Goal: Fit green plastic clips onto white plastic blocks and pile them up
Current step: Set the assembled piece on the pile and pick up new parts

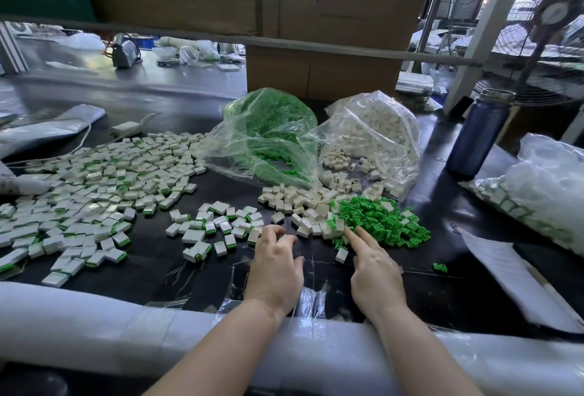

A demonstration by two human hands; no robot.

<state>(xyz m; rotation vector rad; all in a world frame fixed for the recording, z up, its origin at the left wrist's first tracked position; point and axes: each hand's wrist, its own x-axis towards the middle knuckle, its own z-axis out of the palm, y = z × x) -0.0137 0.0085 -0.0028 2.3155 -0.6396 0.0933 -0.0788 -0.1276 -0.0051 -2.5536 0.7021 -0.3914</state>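
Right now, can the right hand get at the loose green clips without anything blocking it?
Probably yes. The right hand already has its straight fingers at the near edge of the loose green clips, with only a few white blocks scattered beside them and nothing lying over the heap.

A dark, glossy worktable (202, 272) carries a wide spread of white plastic blocks fitted with green clips (91, 193) on its left, a heap of plain white plastic blocks (303, 203) touching a heap of loose green plastic clips (382, 222), two clear plastic bags behind them, one of green clips (268, 130), one of white blocks (376, 133), and an upright blue metal bottle (477, 133) at right
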